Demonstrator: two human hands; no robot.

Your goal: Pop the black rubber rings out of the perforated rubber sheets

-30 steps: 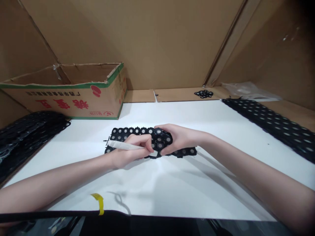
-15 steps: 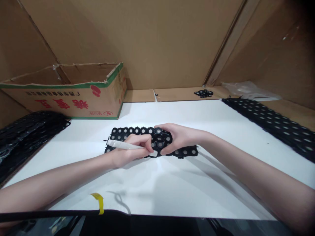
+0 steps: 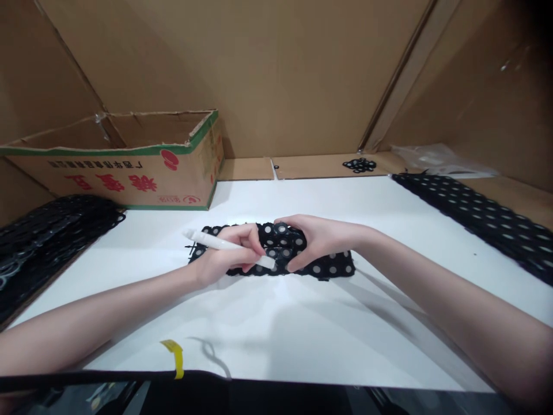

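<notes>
A black strip (image 3: 332, 269) with rows of pale round dots lies across the white board in front of me. My left hand (image 3: 235, 251) is closed in a pen grip around a white pen-shaped tool (image 3: 209, 239). The tool's pale tip points down to the right, over the near rows of the strip; whether it touches cannot be made out. My right hand (image 3: 317, 242) spans the strip, fingers at its far edge and thumb on its near part, gripping it. Part of the strip is hidden under both hands.
An open cardboard box (image 3: 129, 176) stands at the back left, beside a black heap (image 3: 56, 230) of similar material. A long black dotted sheet (image 3: 479, 210) lies to the right. Small black rings (image 3: 359, 165) and a clear plastic bag (image 3: 443, 158) sit at the back.
My left hand has moved slightly up, and the tool's rear end is raised so it tilts more. The strip has shifted a little to the right with my right hand.
</notes>
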